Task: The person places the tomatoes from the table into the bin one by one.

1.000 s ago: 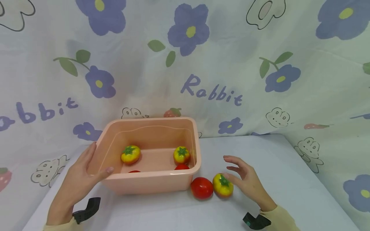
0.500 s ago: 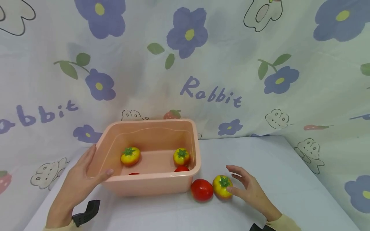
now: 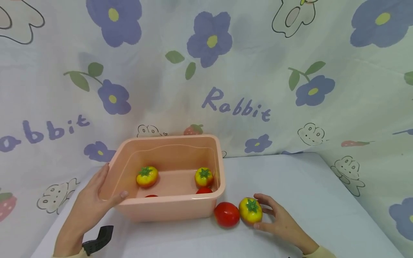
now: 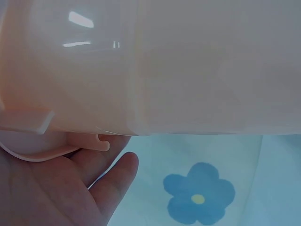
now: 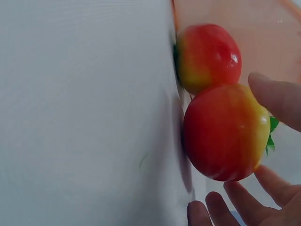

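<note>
A yellow-topped tomato (image 3: 250, 210) with green leaves sits on the table, its underside red in the right wrist view. My right hand (image 3: 280, 222) is spread around its right side, thumb in front and index finger behind; whether the fingertips touch it is hard to tell. Against that tomato lies a red one (image 3: 227, 214), close to the bin's front right corner. My left hand (image 3: 85, 206) grips the left end of the peach plastic bin (image 3: 171, 209), thumb over the front rim. In the left wrist view its fingers (image 4: 115, 181) reach beneath the rim.
Inside the bin are a yellow-topped tomato (image 3: 147, 177) at left, another (image 3: 204, 177) at right, and a red one (image 3: 204, 190) below it. A sliver of red (image 3: 151, 196) shows behind the front wall. A printed curtain (image 3: 155, 89) hangs behind the white table (image 3: 274, 172).
My right hand has come down from above and right of the yellow-topped tomato to surround its right side. The left hand stays on the bin, and the tomatoes keep their places.
</note>
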A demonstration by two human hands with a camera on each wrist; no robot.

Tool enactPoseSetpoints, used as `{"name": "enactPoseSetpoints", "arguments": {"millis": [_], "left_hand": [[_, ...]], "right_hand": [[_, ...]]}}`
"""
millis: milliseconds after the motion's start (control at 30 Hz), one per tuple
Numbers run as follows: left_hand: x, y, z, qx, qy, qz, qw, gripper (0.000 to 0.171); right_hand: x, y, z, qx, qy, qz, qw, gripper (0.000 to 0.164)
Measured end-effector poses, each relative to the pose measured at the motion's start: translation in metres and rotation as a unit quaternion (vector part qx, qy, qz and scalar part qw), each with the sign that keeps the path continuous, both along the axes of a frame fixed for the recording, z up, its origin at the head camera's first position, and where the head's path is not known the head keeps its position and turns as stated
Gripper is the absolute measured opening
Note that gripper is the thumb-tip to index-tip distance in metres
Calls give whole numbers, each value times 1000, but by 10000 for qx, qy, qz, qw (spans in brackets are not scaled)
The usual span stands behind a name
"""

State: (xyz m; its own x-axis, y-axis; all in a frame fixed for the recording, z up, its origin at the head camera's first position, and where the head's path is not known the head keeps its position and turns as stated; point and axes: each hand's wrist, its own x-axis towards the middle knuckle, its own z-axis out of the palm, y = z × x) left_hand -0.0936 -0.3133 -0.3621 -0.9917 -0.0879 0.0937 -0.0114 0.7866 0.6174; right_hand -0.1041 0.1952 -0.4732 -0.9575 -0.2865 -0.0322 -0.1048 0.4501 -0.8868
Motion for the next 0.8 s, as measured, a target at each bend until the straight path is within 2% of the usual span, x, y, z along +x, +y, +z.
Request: {"name": "enactPoseSetpoints", "arguments": {"millis": [267,600,800], "left_hand": [[1,1,1,-11,-145,22,9999,108],[1,2,0,-7,6,38,10000,107],[1,3,1,34,-34,39,10000,107]], "right_hand": [[2,1,-8,117,209,92,9997,82],[1,-4,-8,230,159,-126,9995,79],[2,-6,-6,192,116,-252,9994,79]]}}
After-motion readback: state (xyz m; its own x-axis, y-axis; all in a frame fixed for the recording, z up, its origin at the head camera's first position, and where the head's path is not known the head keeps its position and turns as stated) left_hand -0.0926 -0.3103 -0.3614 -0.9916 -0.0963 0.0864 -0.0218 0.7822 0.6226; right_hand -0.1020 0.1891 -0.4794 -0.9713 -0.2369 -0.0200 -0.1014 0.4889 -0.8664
